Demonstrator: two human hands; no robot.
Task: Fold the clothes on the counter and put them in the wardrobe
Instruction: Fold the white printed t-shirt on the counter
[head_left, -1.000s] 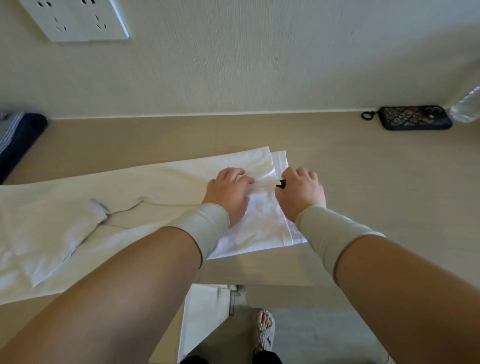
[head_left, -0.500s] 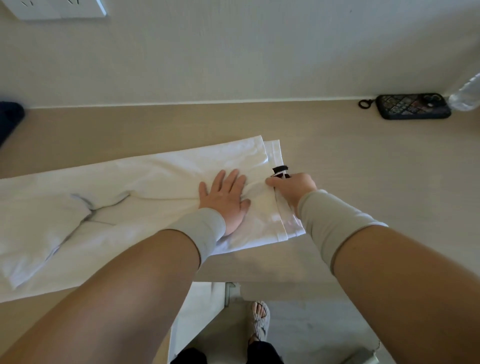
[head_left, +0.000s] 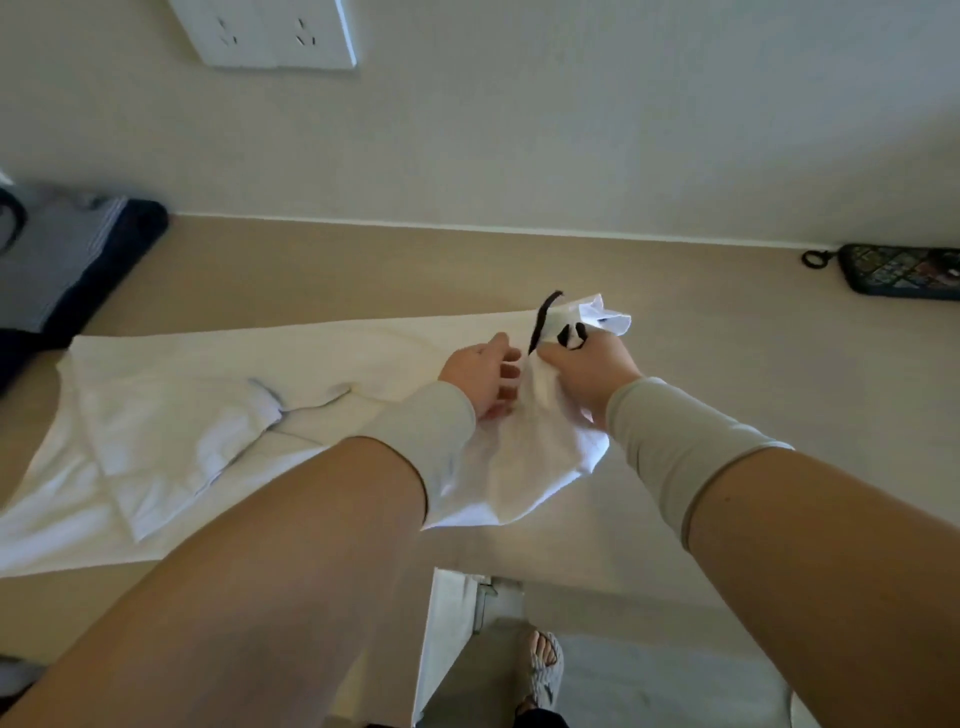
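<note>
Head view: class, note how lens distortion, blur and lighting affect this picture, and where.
Head view: the wide-angle lens bows the counter edge and stretches the forearms; the left hand and right hand look slightly motion-smeared on the white garment; soft, even light, faint shadows, no glare; corners dim, and the phone case is cut off at right.

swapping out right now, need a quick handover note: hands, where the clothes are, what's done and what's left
Right hand: grips the bunched right end of the white garment, lifted off the counter, a black cord sticking up.
Left hand: on the cloth beside it, fingers loosely curled; grip unclear.
Rest of the garment lies spread flat to the left. Dark folded clothes sit at the far left.
Done: laid out, not folded.
Left: fold it, put clothes in the wardrobe, which is not in view.
</note>
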